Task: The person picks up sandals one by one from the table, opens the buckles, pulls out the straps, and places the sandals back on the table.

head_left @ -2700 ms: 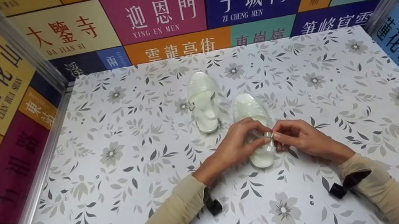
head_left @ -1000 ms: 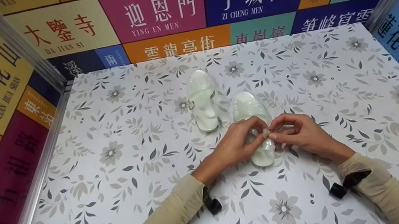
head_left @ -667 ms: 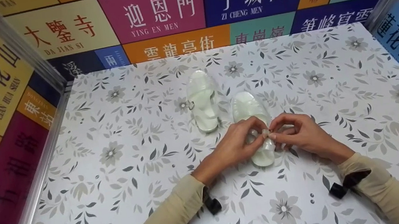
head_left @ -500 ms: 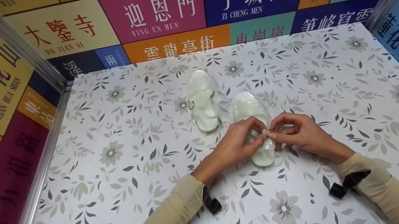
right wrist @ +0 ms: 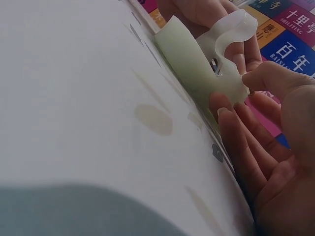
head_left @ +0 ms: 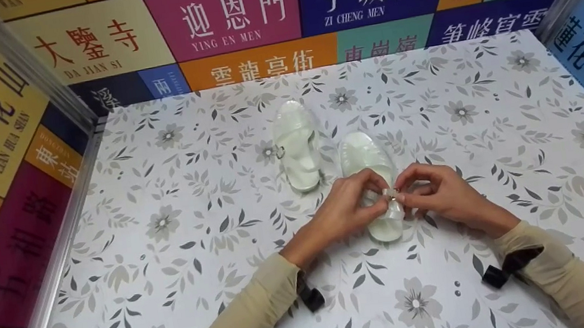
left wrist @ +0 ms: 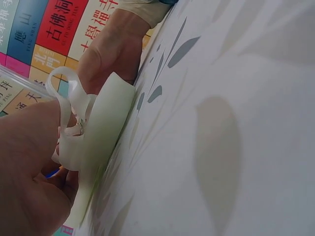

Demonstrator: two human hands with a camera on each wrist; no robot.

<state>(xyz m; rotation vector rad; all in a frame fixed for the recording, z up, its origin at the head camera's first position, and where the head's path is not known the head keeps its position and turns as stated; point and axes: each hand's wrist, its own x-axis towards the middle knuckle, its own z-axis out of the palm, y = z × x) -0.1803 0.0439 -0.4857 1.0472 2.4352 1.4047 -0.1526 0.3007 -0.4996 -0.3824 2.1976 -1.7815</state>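
Note:
Two pale, translucent white-green sandals lie on the table in the head view. My hands work at the nearer sandal (head_left: 361, 150), on the right. With thumb and forefinger, my left hand (head_left: 346, 202) pinches its ankle strap (head_left: 390, 193) from the left. Opposite, the right hand (head_left: 445, 193) pinches the strap's outer side, fingertips almost meeting the left ones. A small metal buckle (left wrist: 81, 127) shows among the straps in the left wrist view. In the right wrist view, fingers lie along the heel of the sole (right wrist: 181, 51), below the looped strap (right wrist: 235, 28).
The other sandal (head_left: 298, 143) sits farther back and to the left, its small buckle (head_left: 280, 153) on the left side. A white table covering (head_left: 229, 285) with grey flowers spreads beneath. Panels with colourful lettering (head_left: 227, 14) stand behind and at both sides.
Earlier the fingers held the strap with the metal buckle showing; they then shifted slightly away from me and closed together. Now the fingertips have parted a little, showing strap between them. Both sandals stayed put.

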